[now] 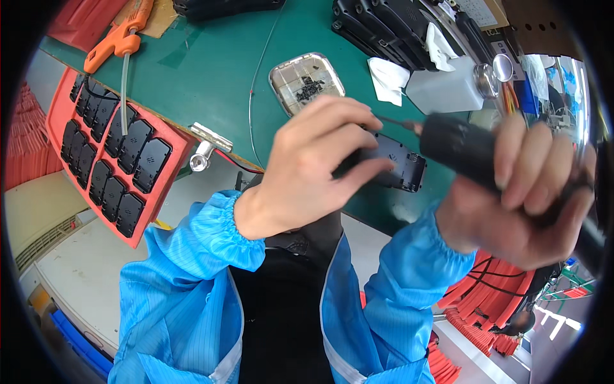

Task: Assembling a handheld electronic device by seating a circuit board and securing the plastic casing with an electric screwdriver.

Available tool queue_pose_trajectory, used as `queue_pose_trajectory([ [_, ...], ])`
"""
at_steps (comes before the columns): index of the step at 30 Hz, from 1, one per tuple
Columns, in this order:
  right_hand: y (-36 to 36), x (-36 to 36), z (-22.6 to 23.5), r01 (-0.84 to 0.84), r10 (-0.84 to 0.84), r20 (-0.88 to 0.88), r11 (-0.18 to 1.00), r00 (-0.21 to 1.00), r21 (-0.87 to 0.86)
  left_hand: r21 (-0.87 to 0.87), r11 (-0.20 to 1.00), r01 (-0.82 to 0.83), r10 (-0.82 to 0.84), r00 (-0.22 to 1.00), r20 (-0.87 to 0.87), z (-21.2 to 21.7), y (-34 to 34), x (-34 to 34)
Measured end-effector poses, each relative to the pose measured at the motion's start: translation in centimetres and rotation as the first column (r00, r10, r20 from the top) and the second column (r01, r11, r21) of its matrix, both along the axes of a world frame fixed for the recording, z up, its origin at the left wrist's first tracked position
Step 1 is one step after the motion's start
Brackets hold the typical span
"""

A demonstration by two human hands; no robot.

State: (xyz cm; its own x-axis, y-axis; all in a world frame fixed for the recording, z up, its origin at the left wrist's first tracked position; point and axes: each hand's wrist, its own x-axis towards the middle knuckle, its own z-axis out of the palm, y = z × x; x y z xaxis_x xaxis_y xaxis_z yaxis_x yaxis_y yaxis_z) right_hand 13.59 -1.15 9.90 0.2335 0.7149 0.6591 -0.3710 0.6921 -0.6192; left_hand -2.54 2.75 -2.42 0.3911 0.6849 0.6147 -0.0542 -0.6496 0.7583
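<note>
1. Your left hand (313,160) is clenched around a small black plastic housing (393,163), fingers wrapped over its near end, holding it up above the green bench mat (217,77).
2. Your right hand (518,198) is closed firmly around the thick black body of an electric screwdriver (467,150); its thin bit points left and meets the top edge of the housing, just beside your left fingertips.
3. The housing sits between your two hands, tilted, with its open, ribbed inner face turned toward you.
4. Just beyond your left hand, a small metal tray (306,80) rests on the mat with a heap of dark screws in it.
5. To your left, a red tray (112,150) hangs over the bench edge, filled with rows of black housings of the same kind.
6. An orange-handled tool (121,35) lies at the far left of the mat, well apart from your hands.
7. A white plastic bottle (448,86) with a metal cap stands to the right of the metal tray, with a crumpled white cloth (388,78) just beside it.
8. More black parts (384,25) are stacked at the far edge of the bench.
</note>
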Motion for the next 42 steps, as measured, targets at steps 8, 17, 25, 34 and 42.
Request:
queue_pose_trajectory([
  [8,-2.7,1.0,-0.4,0.117,-0.105,0.284,0.993,0.953,-0.025,-0.019,0.998,-0.054,0.055,0.999,0.002,0.3,0.1,-0.3],
  [17,-3.0,1.1,-0.7,0.063,-0.05,0.26,0.997,0.964,-0.042,-0.017,1.0,-0.01,0.01,1.0,-0.015,0.5,0.2,-0.5],
  [25,-2.3,2.2,-0.9,-0.053,0.058,0.251,0.998,0.966,-0.025,-0.025,1.0,-0.001,0.001,1.0,-0.022,0.5,0.3,-0.5],
  [34,-2.8,2.2,-0.9,0.012,-0.005,0.335,1.0,0.942,-0.021,-0.008,0.999,0.053,-0.053,0.996,-0.07,0.6,0.3,-0.1],
  [42,-1.6,3.4,-2.1,0.212,-0.182,0.259,0.973,0.948,-0.093,0.09,0.994,0.056,-0.02,0.935,-0.355,0.8,-0.9,0.6],
])
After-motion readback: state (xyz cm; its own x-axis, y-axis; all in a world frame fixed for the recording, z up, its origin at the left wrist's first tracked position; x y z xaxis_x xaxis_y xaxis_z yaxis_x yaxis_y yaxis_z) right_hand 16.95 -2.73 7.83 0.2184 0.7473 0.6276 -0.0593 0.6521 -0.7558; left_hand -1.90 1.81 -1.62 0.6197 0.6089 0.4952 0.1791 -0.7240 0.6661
